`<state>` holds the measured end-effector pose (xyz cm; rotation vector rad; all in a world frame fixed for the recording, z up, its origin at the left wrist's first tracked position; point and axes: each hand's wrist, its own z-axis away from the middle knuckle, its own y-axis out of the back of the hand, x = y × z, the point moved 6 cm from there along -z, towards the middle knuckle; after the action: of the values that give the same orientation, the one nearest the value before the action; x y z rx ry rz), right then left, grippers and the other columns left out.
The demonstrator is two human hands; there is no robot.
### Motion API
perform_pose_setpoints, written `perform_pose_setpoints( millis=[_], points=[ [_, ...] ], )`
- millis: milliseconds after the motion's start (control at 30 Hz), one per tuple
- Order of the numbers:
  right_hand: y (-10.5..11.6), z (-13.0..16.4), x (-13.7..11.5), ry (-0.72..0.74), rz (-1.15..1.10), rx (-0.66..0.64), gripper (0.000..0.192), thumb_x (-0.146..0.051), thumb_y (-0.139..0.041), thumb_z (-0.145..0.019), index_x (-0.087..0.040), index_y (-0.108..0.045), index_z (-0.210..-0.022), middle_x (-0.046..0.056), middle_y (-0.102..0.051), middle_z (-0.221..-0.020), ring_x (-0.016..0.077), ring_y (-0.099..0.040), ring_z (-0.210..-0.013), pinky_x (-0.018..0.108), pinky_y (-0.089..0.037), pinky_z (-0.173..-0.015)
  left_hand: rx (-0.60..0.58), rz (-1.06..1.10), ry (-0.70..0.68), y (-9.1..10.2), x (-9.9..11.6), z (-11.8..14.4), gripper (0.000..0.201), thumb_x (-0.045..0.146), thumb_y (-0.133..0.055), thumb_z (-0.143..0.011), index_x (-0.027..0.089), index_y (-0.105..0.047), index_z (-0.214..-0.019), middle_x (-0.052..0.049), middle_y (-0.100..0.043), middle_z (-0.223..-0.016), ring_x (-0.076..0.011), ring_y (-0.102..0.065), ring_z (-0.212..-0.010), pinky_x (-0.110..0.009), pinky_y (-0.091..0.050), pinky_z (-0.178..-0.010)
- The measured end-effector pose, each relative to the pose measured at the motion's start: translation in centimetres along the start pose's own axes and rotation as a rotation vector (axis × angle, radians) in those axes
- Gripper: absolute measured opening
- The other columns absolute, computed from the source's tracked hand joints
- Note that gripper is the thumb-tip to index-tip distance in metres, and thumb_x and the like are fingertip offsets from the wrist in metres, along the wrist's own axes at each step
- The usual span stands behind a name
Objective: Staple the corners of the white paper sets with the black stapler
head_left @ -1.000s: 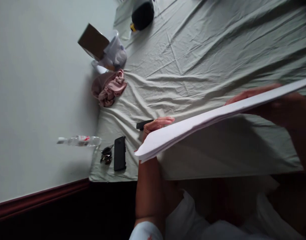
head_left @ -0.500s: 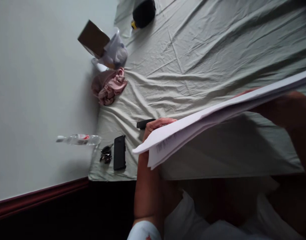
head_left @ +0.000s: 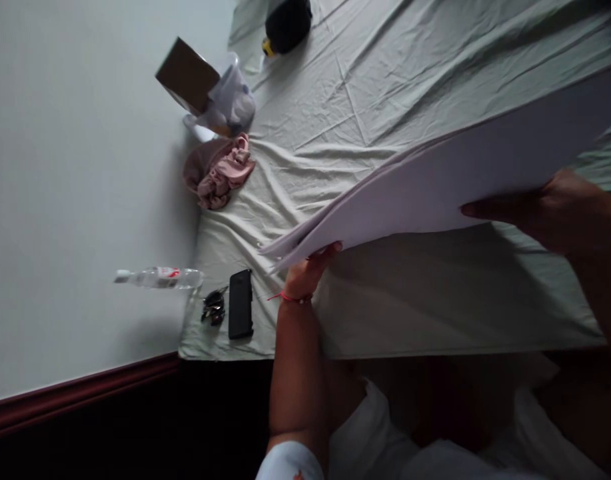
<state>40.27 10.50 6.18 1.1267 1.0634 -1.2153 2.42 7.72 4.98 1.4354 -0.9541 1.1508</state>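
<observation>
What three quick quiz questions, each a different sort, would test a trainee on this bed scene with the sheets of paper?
1. True or false: both hands hold the sheets of paper.
2. Multiple choice: what lies right beside the black phone on the bed sheet? A) a mug B) sunglasses C) a spoon
3. Short answer: what colour is the crumpled cloth near the wall?

Key
1. True: the left hand grips the lower corner and the right hand grips the near edge.
2. B, the sunglasses.
3. Pink.
</observation>
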Motion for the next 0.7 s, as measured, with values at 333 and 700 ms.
perform_pose_setpoints(
  millis=[333, 700],
  points=[
    [-0.5, 0.3, -0.2, 0.007, 0.021, -0.006, 0.06, -0.048, -0.098, -0.049, -0.024, -0.072, -0.098, 0.007, -0.073, -0.112, 0.0292, -0.066, -0.113, 0.047, -0.055, -0.107, 0.033, -0.272, -0.135, 0.4, 0.2, -0.3, 0.031, 0.044, -0.093, -0.07, 0.03, -0.081, -0.094, -0.005, -0.08, -0.108, -0.032, -0.069, -0.123, -0.054, -0.036, -0.128],
    [0.0, -0.1, 1.1, -0.155, -0.093, -0.052, 0.055, -0.053, -0.098, -0.048, -0.02, -0.082, -0.09, 0.009, -0.076, -0.104, 0.0264, -0.071, -0.103, 0.049, -0.054, -0.11, -0.078, 0.221, 0.13, -2.0, 0.1, 0.2, 0.045, 0.051, -0.094, -0.068, 0.018, -0.082, -0.097, -0.009, -0.081, -0.105, -0.0259, -0.075, -0.1, -0.037, -0.062, -0.092]
  ],
)
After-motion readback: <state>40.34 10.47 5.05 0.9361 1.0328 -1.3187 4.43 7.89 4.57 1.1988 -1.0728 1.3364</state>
